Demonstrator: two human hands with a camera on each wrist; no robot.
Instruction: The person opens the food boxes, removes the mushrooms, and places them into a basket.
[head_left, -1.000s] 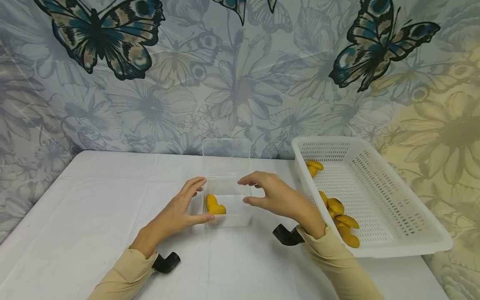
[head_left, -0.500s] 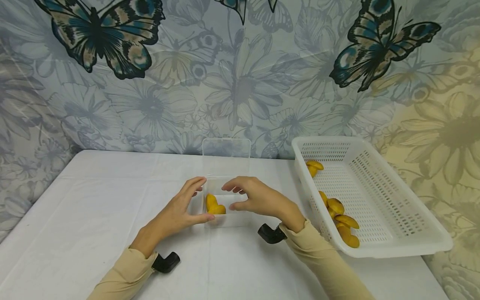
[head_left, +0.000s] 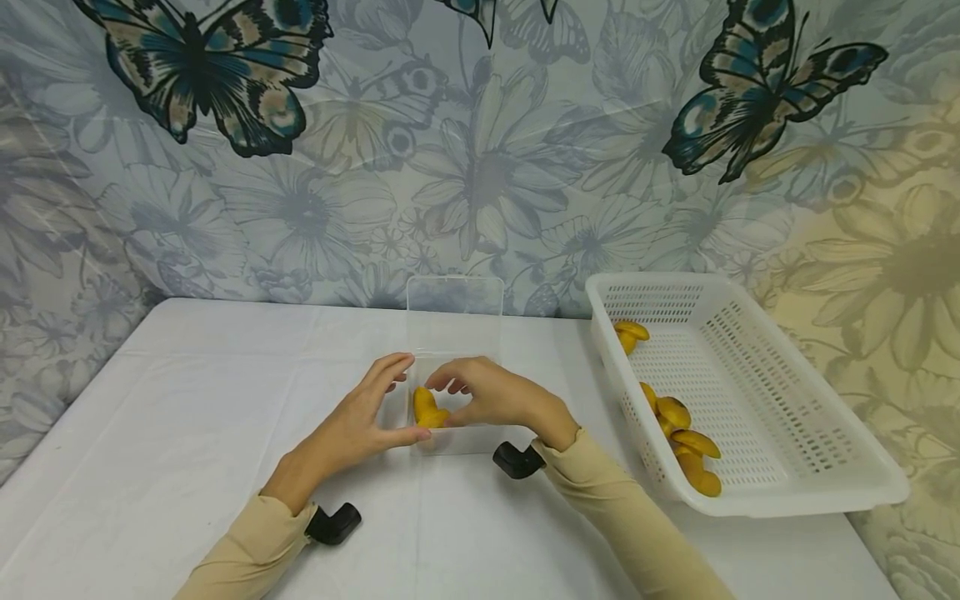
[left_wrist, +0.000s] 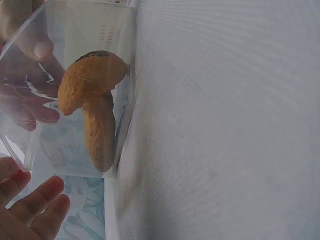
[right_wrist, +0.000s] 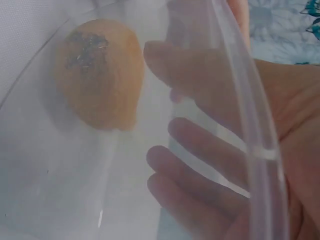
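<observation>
A yellow-brown mushroom (head_left: 424, 410) lies inside a clear plastic box (head_left: 472, 443) whose lid (head_left: 454, 312) stands raised at the back. The left wrist view shows the mushroom's (left_wrist: 92, 82) cap with a dark patch and its thick stem through the wall. My left hand (head_left: 345, 421) spans the box's left side, thumb at the front wall and spread fingertips by the rear corner. Over the box, my right hand (head_left: 498, 396) reaches in from the right with loosely bent, parted fingers. Its thumb tip is close beside the mushroom cap (right_wrist: 100, 75), and nothing is between its fingers.
A white perforated basket (head_left: 817, 400) stands on the right of the white-covered table (head_left: 187, 392). Several more mushrooms (head_left: 693, 442) lie along its left side. Behind the table hangs a patterned butterfly-and-flower cloth (head_left: 480, 183). Black wrist mounts (head_left: 335, 523) stick out below both hands.
My right hand has moved left, from the box's right edge to over its interior beside the mushroom. My left hand, the box and the mushroom have stayed in place.
</observation>
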